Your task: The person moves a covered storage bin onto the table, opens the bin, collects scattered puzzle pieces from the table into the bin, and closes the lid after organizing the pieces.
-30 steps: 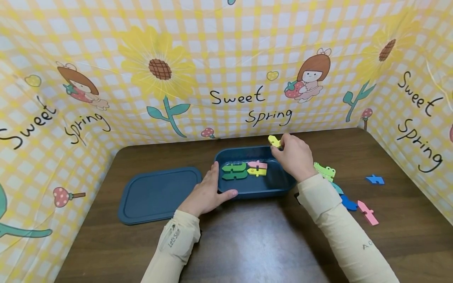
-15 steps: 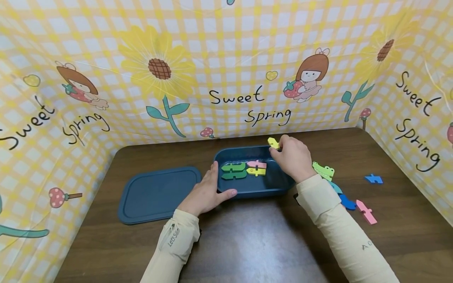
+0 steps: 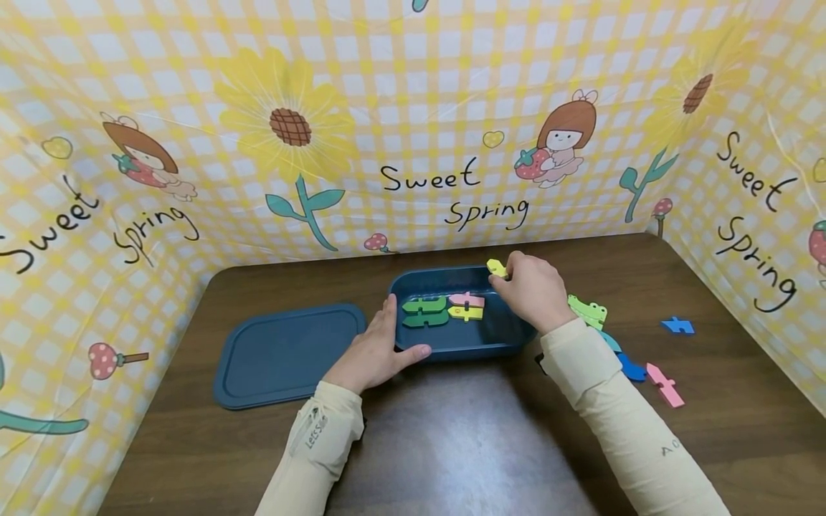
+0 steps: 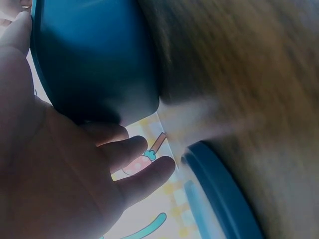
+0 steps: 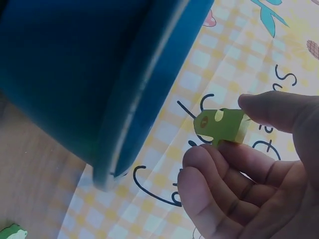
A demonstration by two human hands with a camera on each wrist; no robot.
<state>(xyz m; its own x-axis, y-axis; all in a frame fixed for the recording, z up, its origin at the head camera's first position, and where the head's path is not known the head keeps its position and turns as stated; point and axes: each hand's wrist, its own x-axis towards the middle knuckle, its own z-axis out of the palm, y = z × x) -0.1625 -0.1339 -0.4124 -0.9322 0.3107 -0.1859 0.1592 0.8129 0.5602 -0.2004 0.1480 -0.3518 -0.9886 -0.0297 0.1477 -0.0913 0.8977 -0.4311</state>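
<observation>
My right hand (image 3: 534, 288) pinches a small yellow notched puzzle piece (image 3: 495, 268) between thumb and fingers above the far right rim of a dark blue box (image 3: 500, 333). In the right wrist view, the same yellow piece (image 5: 224, 125) shows a small printed mark and sits apart from the box wall (image 5: 55, 84). My left hand (image 3: 371, 356) rests at the box's left end, fingers extended along it and thumb at the near rim. Inside lie two green pieces (image 3: 426, 312), a pink piece (image 3: 467, 299) and another yellow piece (image 3: 466, 313).
Left of the box lies a dark blue lid (image 3: 290, 355). On the right of the table are a green animal-faced piece (image 3: 589, 313), a teal piece (image 3: 609, 342), a dark blue piece (image 3: 632, 368), a pink piece (image 3: 665, 385) and a blue piece (image 3: 677, 325). Patterned cloth (image 3: 413, 107) walls the table.
My right hand has lowered slightly with the yellow piece, toward the box. The left hand stays in place at the box's left end.
</observation>
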